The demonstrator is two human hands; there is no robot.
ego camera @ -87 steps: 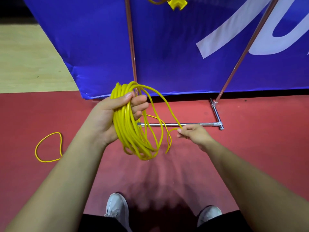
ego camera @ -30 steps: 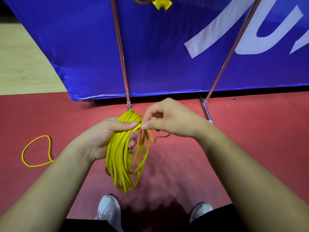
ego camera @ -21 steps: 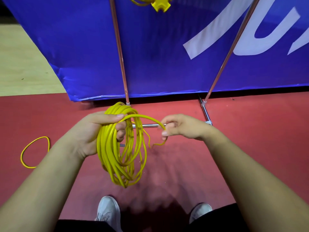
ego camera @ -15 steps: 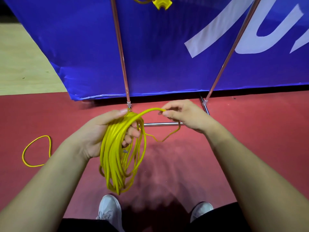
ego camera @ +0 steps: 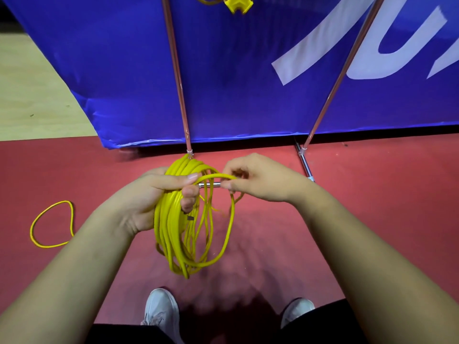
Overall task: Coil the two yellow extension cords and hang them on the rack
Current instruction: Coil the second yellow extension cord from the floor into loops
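Hanging from left hand (ego camera: pixel 146 197), yellow cord coil (ego camera: pixel 171 234), long axis downward.

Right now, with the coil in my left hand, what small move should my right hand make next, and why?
Probably lay the strand that your right hand pinches onto the coil gripped by your left hand: it hangs wider than the bundle, and more cord lies on the floor.

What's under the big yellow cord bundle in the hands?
Red floor and a short piece of silver bar show through the cord bundle. The bundle, the left hand and the right hand cover the rest of that bar.
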